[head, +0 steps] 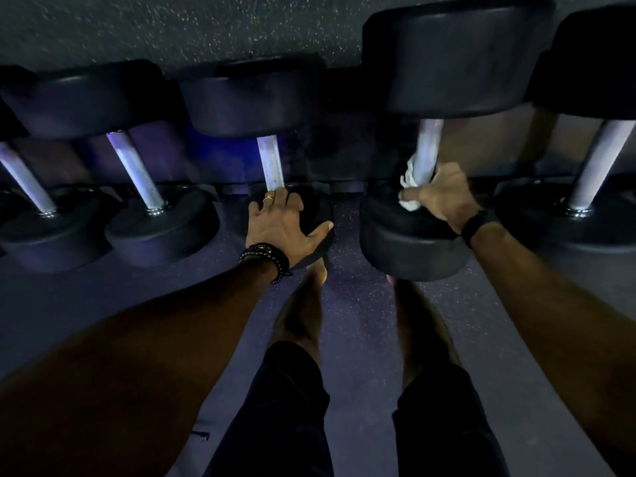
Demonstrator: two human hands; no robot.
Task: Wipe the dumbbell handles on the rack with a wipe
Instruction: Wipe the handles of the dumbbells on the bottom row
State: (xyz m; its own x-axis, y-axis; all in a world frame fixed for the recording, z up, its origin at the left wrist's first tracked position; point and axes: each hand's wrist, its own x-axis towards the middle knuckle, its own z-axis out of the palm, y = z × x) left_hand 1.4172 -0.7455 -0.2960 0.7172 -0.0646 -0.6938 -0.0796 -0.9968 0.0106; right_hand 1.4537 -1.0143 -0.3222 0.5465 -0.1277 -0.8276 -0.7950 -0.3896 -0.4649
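Note:
Several black dumbbells with silver handles lie side by side on a low rack. My right hand point(442, 196) grips a crumpled white wipe point(409, 182) around the lower end of one large dumbbell's handle point(428, 146). My left hand point(284, 223) rests with spread fingers on the near head point(320, 210) of the neighbouring dumbbell, fingertips touching the base of its handle point(271, 161). The wipe is partly hidden under my right fingers.
Two more dumbbell handles point(136, 173) point(24, 179) stand to the left and another handle point(600, 163) to the right. My bare feet point(309, 304) stand on the dark speckled floor point(354, 325) just below the rack.

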